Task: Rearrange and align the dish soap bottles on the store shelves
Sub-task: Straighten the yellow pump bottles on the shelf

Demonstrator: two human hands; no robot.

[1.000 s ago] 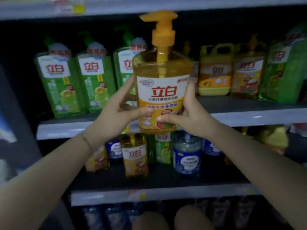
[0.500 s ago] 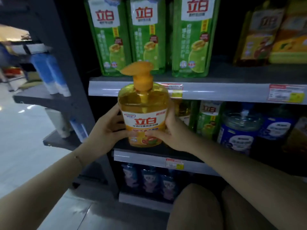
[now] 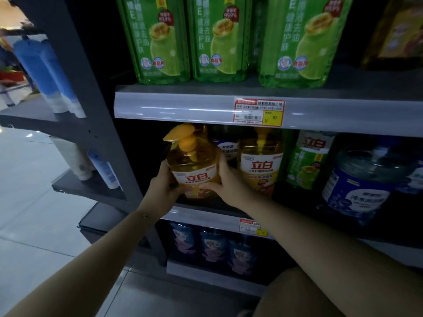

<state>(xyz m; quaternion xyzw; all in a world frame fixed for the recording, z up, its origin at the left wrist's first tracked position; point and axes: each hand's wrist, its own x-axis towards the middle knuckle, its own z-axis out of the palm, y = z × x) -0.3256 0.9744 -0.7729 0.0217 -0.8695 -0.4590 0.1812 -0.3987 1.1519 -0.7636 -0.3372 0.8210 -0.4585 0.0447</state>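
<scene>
Both my hands grip a yellow pump bottle of dish soap (image 3: 194,165) at the left end of the middle shelf (image 3: 206,217). My left hand (image 3: 163,185) wraps its left side and my right hand (image 3: 225,181) its right side and lower front. The bottle leans slightly left, its base at the shelf surface. A second yellow pump bottle (image 3: 261,162) stands just to its right, upright, label forward. Behind the two, a white-labelled bottle (image 3: 226,148) is partly hidden.
Three tall green bottles (image 3: 219,40) stand on the upper shelf (image 3: 183,105), which carries a red price tag (image 3: 258,110). A small green bottle (image 3: 307,161) and a blue-labelled jug (image 3: 364,186) sit to the right. Blue pouches (image 3: 212,244) fill the bottom shelf. The grey upright (image 3: 91,124) borders the left.
The yellow bottle went down from in front of the upper shelf to the left end of the middle shelf, both hands still on it. My view dropped and moved closer.
</scene>
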